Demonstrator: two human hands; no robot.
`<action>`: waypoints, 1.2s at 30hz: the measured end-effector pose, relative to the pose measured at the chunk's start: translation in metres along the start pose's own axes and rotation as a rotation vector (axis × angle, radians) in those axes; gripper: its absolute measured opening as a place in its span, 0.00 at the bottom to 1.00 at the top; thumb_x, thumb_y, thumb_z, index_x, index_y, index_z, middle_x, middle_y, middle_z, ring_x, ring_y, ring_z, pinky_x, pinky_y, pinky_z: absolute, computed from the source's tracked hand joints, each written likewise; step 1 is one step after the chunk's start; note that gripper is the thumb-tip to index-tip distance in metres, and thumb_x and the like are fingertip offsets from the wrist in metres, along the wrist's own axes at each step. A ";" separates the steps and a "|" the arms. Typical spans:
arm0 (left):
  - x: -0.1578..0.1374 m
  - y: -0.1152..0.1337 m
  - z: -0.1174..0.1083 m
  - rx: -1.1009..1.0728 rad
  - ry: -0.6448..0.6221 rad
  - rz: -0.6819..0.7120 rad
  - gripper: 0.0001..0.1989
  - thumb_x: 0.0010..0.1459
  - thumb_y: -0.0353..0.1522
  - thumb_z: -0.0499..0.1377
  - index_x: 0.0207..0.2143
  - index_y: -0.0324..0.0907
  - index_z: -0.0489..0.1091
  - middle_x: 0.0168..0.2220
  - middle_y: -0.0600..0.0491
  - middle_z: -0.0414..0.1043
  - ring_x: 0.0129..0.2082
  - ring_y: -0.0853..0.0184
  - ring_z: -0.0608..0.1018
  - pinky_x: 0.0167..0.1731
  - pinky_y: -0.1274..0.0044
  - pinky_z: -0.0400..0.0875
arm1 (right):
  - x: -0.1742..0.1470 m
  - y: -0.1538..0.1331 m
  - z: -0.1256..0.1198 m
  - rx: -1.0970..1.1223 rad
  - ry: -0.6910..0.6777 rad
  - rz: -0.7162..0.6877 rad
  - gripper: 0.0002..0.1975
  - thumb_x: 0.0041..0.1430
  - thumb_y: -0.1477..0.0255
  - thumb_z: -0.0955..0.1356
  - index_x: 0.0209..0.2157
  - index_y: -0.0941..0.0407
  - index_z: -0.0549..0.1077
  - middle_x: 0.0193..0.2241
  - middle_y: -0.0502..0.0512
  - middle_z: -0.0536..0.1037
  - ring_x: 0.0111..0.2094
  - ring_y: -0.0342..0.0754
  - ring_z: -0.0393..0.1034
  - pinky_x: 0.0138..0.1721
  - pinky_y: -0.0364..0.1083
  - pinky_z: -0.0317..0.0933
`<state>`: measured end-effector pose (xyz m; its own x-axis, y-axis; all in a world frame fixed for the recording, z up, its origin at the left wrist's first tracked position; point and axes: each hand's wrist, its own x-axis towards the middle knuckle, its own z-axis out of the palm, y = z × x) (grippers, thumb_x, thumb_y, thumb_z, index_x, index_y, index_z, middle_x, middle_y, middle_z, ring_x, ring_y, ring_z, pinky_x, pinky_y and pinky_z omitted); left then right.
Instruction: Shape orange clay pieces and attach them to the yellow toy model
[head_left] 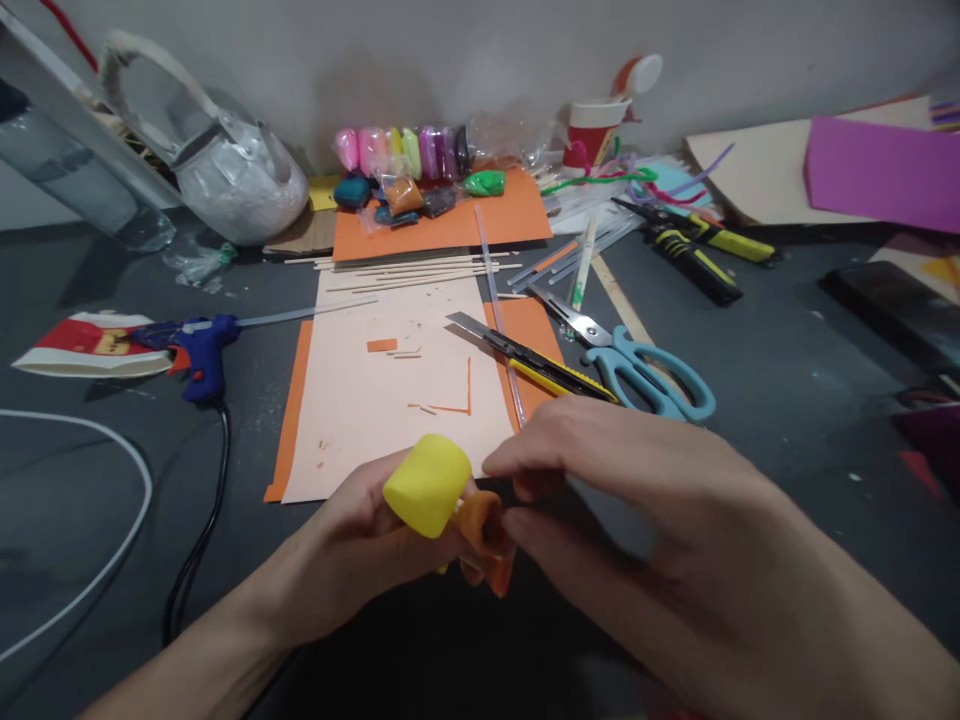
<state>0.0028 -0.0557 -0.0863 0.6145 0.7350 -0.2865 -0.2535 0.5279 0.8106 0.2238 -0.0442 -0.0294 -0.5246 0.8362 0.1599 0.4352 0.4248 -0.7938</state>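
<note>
My left hand (349,565) is closed around a small craft piece just in front of the paper. The piece has a smooth yellow rounded block (427,485) at its top and a curled orange part (480,522) beside it; its lower side is partly hidden by my fingers. My right hand (652,530) comes in from the right, with thumb and forefinger apart. Its thumb tip is at the edge of the orange part, touching or very close. Beyond my right hand lie a yellow-and-black utility knife (540,368) with its blade out and blue-handled scissors (637,370).
White paper (375,420) with scraps lies over orange sheets. At left are a blue hot glue gun (202,355) and a white cable (135,460). Behind stand clay packets (405,150), a silver basket (232,180) and a red-white cup (592,130). Pliers (694,260) lie at right.
</note>
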 end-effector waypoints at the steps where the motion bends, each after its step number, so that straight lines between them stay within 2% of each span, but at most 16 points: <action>1: -0.001 0.002 0.000 0.003 0.002 -0.003 0.06 0.63 0.34 0.67 0.42 0.43 0.79 0.38 0.52 0.79 0.36 0.66 0.79 0.38 0.77 0.73 | -0.001 0.001 -0.003 0.010 0.007 -0.034 0.07 0.65 0.77 0.68 0.41 0.50 0.76 0.36 0.47 0.81 0.36 0.42 0.74 0.37 0.41 0.67; 4: -0.005 0.011 0.001 0.029 0.017 0.000 0.07 0.61 0.35 0.68 0.41 0.43 0.79 0.37 0.52 0.79 0.36 0.67 0.78 0.37 0.78 0.73 | -0.001 0.004 -0.008 -0.027 0.003 -0.147 0.15 0.64 0.80 0.69 0.49 0.49 0.73 0.42 0.48 0.80 0.41 0.43 0.75 0.42 0.40 0.68; 6: -0.007 0.016 0.003 0.047 0.013 0.002 0.05 0.63 0.34 0.66 0.39 0.42 0.79 0.36 0.52 0.79 0.36 0.67 0.78 0.37 0.79 0.72 | 0.000 0.005 -0.009 -0.041 -0.044 -0.206 0.17 0.62 0.82 0.68 0.49 0.49 0.73 0.43 0.48 0.80 0.41 0.43 0.74 0.42 0.40 0.67; 10: -0.007 0.022 0.006 0.084 -0.051 -0.002 0.05 0.65 0.32 0.62 0.38 0.42 0.78 0.34 0.56 0.78 0.34 0.69 0.78 0.34 0.81 0.70 | 0.005 0.005 -0.007 -0.097 -0.083 -0.254 0.13 0.62 0.80 0.68 0.46 0.50 0.75 0.42 0.50 0.79 0.39 0.43 0.73 0.40 0.42 0.67; 16: -0.005 0.021 0.007 0.043 -0.107 -0.041 0.06 0.64 0.32 0.61 0.37 0.41 0.78 0.33 0.57 0.78 0.33 0.69 0.77 0.34 0.80 0.69 | 0.007 0.001 -0.009 -0.082 -0.129 -0.255 0.11 0.64 0.79 0.68 0.46 0.52 0.75 0.43 0.52 0.79 0.42 0.45 0.74 0.44 0.43 0.69; 19: -0.006 0.021 0.006 0.004 -0.078 -0.056 0.07 0.62 0.36 0.66 0.38 0.40 0.78 0.35 0.53 0.80 0.34 0.67 0.78 0.34 0.79 0.70 | 0.009 0.008 -0.012 -0.022 -0.053 -0.282 0.11 0.64 0.78 0.69 0.46 0.52 0.74 0.42 0.52 0.79 0.43 0.46 0.75 0.45 0.44 0.69; 21: -0.007 0.022 0.006 -0.013 -0.017 -0.020 0.09 0.60 0.37 0.68 0.39 0.41 0.78 0.35 0.52 0.80 0.35 0.66 0.79 0.37 0.77 0.71 | 0.012 0.021 -0.013 -0.108 0.106 -0.241 0.08 0.65 0.78 0.69 0.44 0.52 0.74 0.39 0.52 0.79 0.40 0.47 0.76 0.42 0.45 0.69; 23: -0.010 0.023 0.007 0.045 0.109 0.066 0.09 0.60 0.37 0.69 0.39 0.43 0.78 0.36 0.52 0.80 0.37 0.66 0.80 0.39 0.77 0.72 | 0.015 0.038 -0.013 -0.344 0.251 -0.147 0.04 0.67 0.76 0.67 0.41 0.54 0.74 0.36 0.53 0.79 0.36 0.48 0.75 0.38 0.47 0.66; 25: -0.013 0.024 0.008 0.216 0.271 0.191 0.07 0.59 0.35 0.70 0.38 0.45 0.78 0.36 0.54 0.79 0.37 0.67 0.79 0.37 0.79 0.71 | 0.020 0.056 -0.011 -0.630 0.286 -0.078 0.06 0.68 0.73 0.67 0.41 0.58 0.76 0.36 0.58 0.80 0.37 0.53 0.75 0.37 0.50 0.66; 27: -0.015 0.023 0.007 0.413 0.403 0.319 0.06 0.57 0.32 0.71 0.36 0.46 0.77 0.35 0.56 0.77 0.35 0.69 0.78 0.34 0.80 0.71 | 0.025 0.071 -0.006 -0.869 0.238 -0.040 0.10 0.67 0.70 0.68 0.44 0.61 0.77 0.39 0.63 0.80 0.40 0.59 0.74 0.39 0.53 0.66; 29: -0.017 0.021 0.007 0.543 0.472 0.423 0.06 0.57 0.31 0.71 0.35 0.47 0.76 0.33 0.57 0.77 0.32 0.69 0.77 0.32 0.80 0.71 | 0.028 0.080 -0.001 -1.024 0.136 0.012 0.11 0.66 0.68 0.69 0.44 0.62 0.77 0.39 0.64 0.80 0.41 0.61 0.73 0.41 0.54 0.66; 32: -0.017 0.017 0.006 0.629 0.539 0.499 0.08 0.56 0.30 0.71 0.36 0.48 0.76 0.32 0.58 0.79 0.29 0.70 0.78 0.31 0.79 0.73 | 0.033 0.083 0.005 -1.108 0.038 0.072 0.09 0.65 0.68 0.70 0.39 0.60 0.77 0.36 0.63 0.80 0.39 0.61 0.72 0.41 0.54 0.65; 36: -0.014 0.013 0.010 0.597 0.641 0.584 0.11 0.53 0.29 0.73 0.36 0.51 0.77 0.33 0.60 0.80 0.31 0.70 0.80 0.33 0.81 0.75 | 0.036 0.083 0.006 -1.128 0.023 0.093 0.10 0.66 0.68 0.69 0.38 0.61 0.77 0.35 0.63 0.80 0.38 0.60 0.71 0.40 0.53 0.63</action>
<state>-0.0016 -0.0635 -0.0670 -0.0384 0.9872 0.1545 0.1335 -0.1482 0.9799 0.2366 0.0187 -0.0936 -0.4473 0.8821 0.1475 0.8894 0.4212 0.1778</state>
